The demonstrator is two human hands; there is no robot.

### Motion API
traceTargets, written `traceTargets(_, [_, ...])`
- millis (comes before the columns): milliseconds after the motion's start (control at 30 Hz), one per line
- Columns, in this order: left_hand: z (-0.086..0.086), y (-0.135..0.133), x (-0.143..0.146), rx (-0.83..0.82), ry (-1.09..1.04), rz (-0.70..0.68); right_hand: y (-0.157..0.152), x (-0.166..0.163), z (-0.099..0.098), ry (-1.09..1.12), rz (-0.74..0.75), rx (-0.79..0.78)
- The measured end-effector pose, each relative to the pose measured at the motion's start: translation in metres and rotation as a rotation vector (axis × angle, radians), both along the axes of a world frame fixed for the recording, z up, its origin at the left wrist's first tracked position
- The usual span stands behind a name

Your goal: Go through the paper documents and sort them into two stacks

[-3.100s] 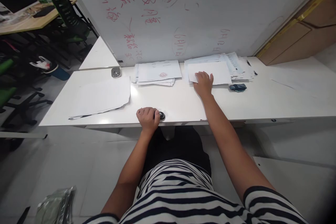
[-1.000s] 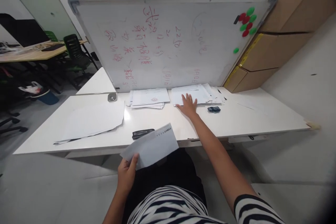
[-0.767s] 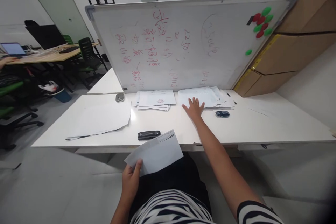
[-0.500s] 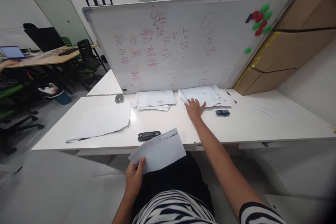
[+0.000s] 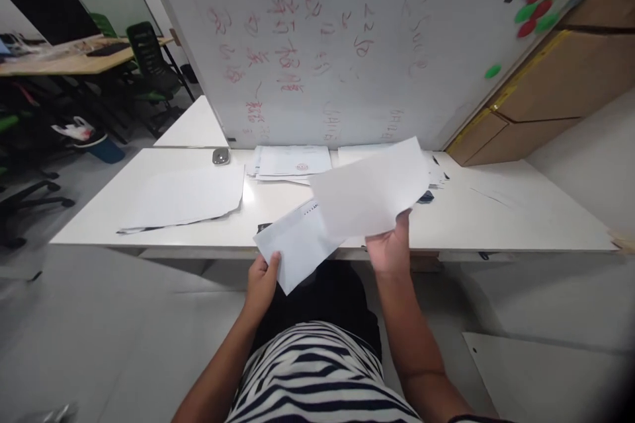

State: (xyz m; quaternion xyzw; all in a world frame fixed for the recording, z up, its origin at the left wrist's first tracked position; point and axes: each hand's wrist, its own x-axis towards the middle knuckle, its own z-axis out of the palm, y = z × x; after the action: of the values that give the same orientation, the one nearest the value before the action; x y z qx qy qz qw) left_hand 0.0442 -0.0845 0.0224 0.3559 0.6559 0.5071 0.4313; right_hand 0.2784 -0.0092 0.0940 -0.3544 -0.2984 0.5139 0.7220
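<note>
My left hand [image 5: 262, 284] grips the lower left corner of a printed white sheet of paper [image 5: 296, 248], thumb on top, just in front of the table edge. My right hand [image 5: 391, 244] holds a second, blank-faced sheet [image 5: 372, 192] by its lower right edge, palm turned up. This second sheet is tilted and overlaps the right end of the first. Behind it a paper stack [image 5: 360, 151] is largely covered. To its left lies another paper pile [image 5: 292, 162] with a red round stamp. A black stapler [image 5: 264, 227] is mostly hidden behind the left sheet.
Large white sheets [image 5: 183, 198] lie on the left of the white table [image 5: 516, 218], with a small grey round-cornered object [image 5: 221, 156] behind them. A whiteboard [image 5: 367, 79] stands along the back. Cardboard boxes [image 5: 540, 99] are stacked at right. A dark small packet [image 5: 425, 197] is partly covered.
My right hand has come back from the right paper stack, turned over, and now holds a sheet. My left hand's sheet has moved slightly up and tilted. The view has tipped downward.
</note>
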Motion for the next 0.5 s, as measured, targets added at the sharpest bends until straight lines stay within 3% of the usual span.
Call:
traceTargets(100, [-0.008,0.000,0.009,-0.014,-0.175,0.023,-0.045,-0.023,-0.028,0.136,0.213,-0.270])
traceTargets(200, [-0.013,-0.003,0.015,0.007,-0.359,0.003,-0.068,-0.044,-0.060,0.195,0.289,-0.422])
traceTargets(367, [-0.010,-0.009,0.014,0.012,-0.232,-0.057,-0.079,-0.061,-0.074,0.217,0.295,-0.378])
traceTargets(433, [-0.009,-0.010,0.012,-0.003,-0.152,-0.054,-0.078,-0.059,-0.077,0.207,0.354,-0.359])
traceTargets(500, [-0.008,-0.012,0.009,0.012,-0.071,-0.027,-0.076,-0.050,-0.085,0.132,0.304,-0.376])
